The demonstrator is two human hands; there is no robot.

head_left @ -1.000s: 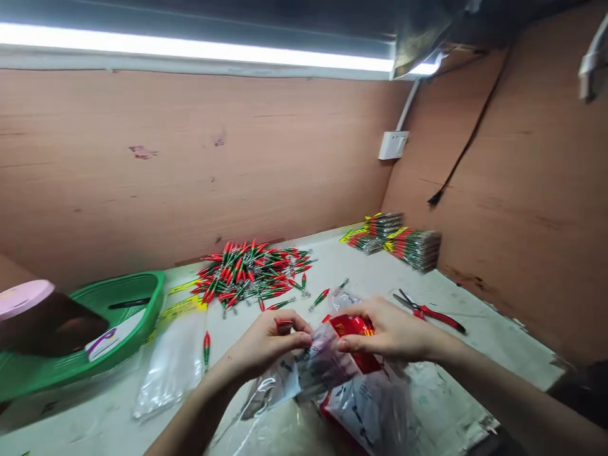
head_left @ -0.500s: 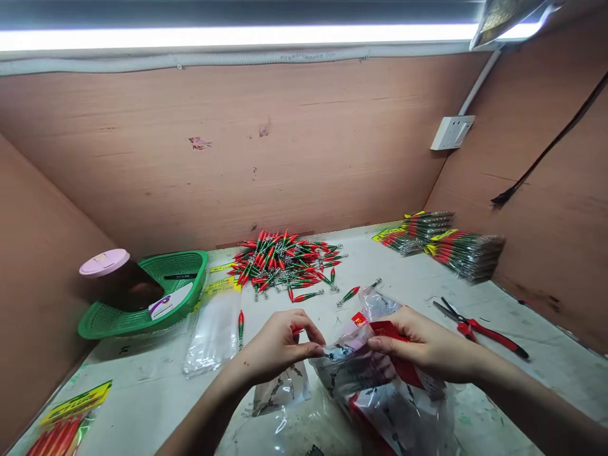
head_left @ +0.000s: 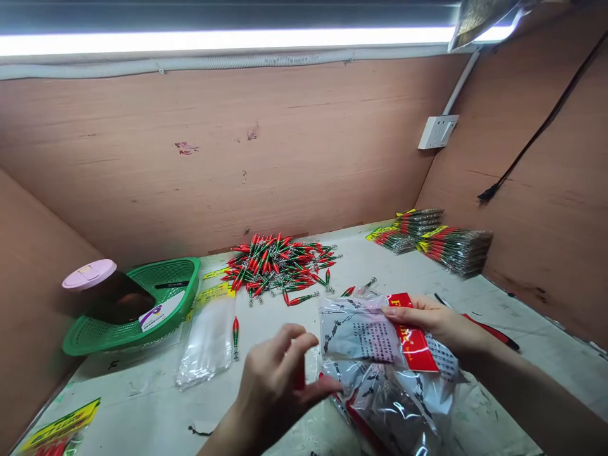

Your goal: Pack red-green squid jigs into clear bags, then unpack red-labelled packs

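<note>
My right hand (head_left: 439, 323) grips a clear plastic packet (head_left: 358, 335) near its red label, thumb on top. The packet has printed text and dark line drawings of small tackle. My left hand (head_left: 280, 373) is just left of it, thumb and fingers apart. A patch of red shows inside that hand, and I cannot make out what it is. Below lie more clear packets (head_left: 399, 405) with similar prints. A red-and-green fishing lure (head_left: 235, 335) lies left of my hands, and a small black piece (head_left: 199, 432) rests near my left wrist.
Behind my hands is a heap of red-and-green lures (head_left: 280, 263). Clear bags with yellow headers (head_left: 206, 342) lie left, beside a green basket (head_left: 190, 278) holding a dark cup with a pink lid (head_left: 90, 273). Filled lure packs (head_left: 456, 250) are at back right. Red-handled pliers (head_left: 494, 332) lie partly behind my right hand.
My left hand has come away from the packet and spread its fingers. The packet in my right hand now lies flatter, its red label in plain sight. The black piece by my left wrist has come into view.
</note>
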